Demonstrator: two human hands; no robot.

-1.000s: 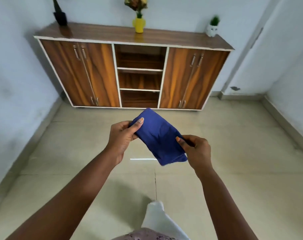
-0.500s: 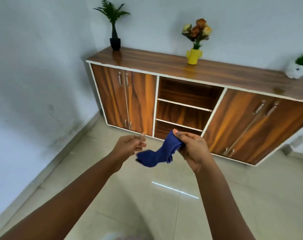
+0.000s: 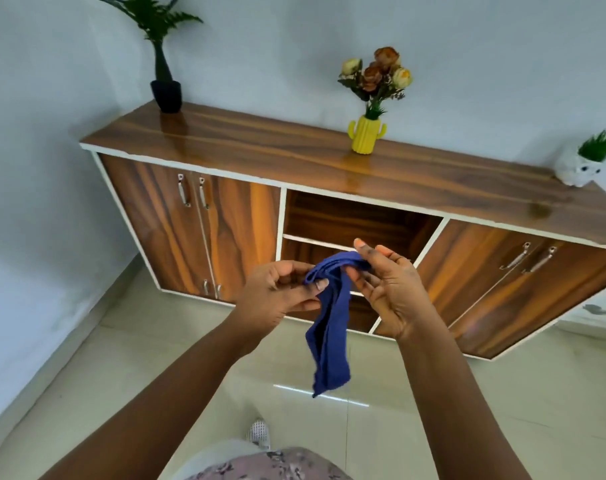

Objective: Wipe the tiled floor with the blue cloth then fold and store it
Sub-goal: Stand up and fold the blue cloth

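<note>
1. Head view: blue cloth (image 3: pixel 330 327) held in mid-air in front of the wooden cabinet (image 3: pixel 294 161), above the tiled floor (image 3: pixel 433 393); touching neither.
2. Left hand (image 3: pixel 277 292) pinching the cloth's upper edge between thumb and fingers; right hand (image 3: pixel 386 289) half open, fingers spread, top fold draped over and caught at the fingertips.
3. Held high by the top only, likely to let gravity pull the layers straight before the next fold.
4. Long axis near vertical, slightly tilted; folded end up at the hands, free end pointing down at the floor.
5. Hanging as a narrow strip, several layers visible at the top edge.
6. Open middle shelves (image 3: pixel 346 223) right behind the hands: probable storage spot, judged by position only.
</note>
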